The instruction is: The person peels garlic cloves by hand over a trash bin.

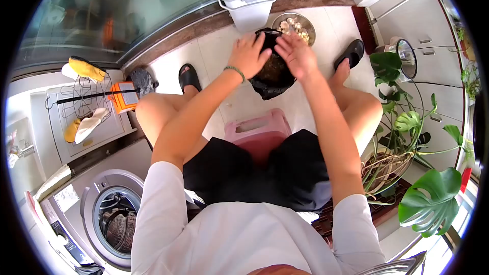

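Observation:
A black plastic bag (271, 89) stands on the floor between my feet, its mouth facing up and brownish scraps (275, 67) inside. My left hand (248, 56), with a green braided band at the wrist, is over the bag's left rim with fingers stretched out. On the other side, my right hand (296, 57) hovers at the bag's right rim, its fingers also extended. I see nothing held in either hand; whether the fingertips touch the plastic I cannot tell. Just beyond the right hand sits a metal bowl (311, 29) of pale pieces resembling garlic (292, 22).
A white lidded bin (250, 12) stands behind the bag. I sit with a pink plastic stool (257, 128) beneath me. Leafy potted plants (407, 122) crowd the right; a washing machine (112, 214), a wire rack (84, 99) and an orange box (124, 97) line the left.

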`<state>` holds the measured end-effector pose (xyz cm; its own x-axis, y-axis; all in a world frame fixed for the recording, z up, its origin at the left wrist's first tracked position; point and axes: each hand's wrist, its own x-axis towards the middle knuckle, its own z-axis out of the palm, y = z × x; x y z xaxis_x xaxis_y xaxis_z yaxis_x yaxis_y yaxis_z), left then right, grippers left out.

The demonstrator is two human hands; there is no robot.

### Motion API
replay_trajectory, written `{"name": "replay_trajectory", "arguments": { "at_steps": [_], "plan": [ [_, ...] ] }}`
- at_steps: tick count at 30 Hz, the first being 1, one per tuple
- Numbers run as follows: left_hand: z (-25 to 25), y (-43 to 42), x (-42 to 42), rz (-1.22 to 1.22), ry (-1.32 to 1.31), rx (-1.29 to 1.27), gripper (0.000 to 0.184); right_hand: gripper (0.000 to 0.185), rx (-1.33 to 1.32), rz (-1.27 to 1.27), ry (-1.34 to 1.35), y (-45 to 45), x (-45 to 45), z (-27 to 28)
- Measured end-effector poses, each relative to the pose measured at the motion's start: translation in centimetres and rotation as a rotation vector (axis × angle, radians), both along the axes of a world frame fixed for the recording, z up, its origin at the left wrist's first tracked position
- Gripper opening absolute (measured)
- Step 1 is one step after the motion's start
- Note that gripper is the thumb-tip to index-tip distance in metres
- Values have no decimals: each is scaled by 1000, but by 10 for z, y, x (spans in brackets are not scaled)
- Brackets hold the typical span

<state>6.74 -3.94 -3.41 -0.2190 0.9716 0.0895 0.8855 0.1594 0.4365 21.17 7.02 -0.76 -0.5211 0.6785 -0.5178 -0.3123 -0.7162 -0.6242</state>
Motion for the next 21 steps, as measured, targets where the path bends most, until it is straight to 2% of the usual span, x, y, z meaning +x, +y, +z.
{"name": "replay_trajectory", "arguments": {
  "at_steps": [2,3,4,5,6,7,8,9,10,11,13,14,15,17,18,19,21],
  "plan": [
    [-5,4,-7,69,-41,25,61,36,269,-119,-48,1,6,24],
    [-21,4,-7,213,-503,-61,64,36,454,-187,-86,-6,6,32],
    [-6,6,-1,349,-966,-141,67,32,915,-173,-289,-18,8,36],
    [6,4,20,555,-1388,-274,80,30,1374,-152,-496,-34,8,40],
    [27,8,41,459,-1709,-204,84,30,1543,56,-606,-49,3,39],
    [41,9,53,341,-2023,-117,88,35,1813,115,-466,-54,3,3],
    [47,2,54,222,-1955,-223,89,36,1515,65,-602,-66,14,-23],
    [55,-3,51,100,-1870,-316,90,32,761,0,-296,-61,17,-50],
    [81,-8,50,55,-1794,-281,91,29,438,-33,-371,-53,24,-75],
    [83,-11,47,-106,-1831,-229,78,29,253,-39,-316,-51,28,-58],
    [101,-23,46,-288,-1046,-51,60,35,290,132,-488,-54,33,-28],
    [105,-28,44,-295,-633,81,48,36,190,145,-317,-47,38,-38],
    [81,-31,40,-289,-200,218,51,37,82,161,-153,-44,44,-46],
    [54,-30,27,-251,160,72,55,42,28,242,-127,-38,38,-21],
    [55,-29,23,-235,-37,66,51,42,12,253,-105,-34,35,-12],
    [55,-27,21,-230,-34,72,51,42,-5,261,-82,-31,33,-8],
    [59,-24,23,-235,-296,87,43,41,-64,344,22,-26,30,-7]
  ]
}}
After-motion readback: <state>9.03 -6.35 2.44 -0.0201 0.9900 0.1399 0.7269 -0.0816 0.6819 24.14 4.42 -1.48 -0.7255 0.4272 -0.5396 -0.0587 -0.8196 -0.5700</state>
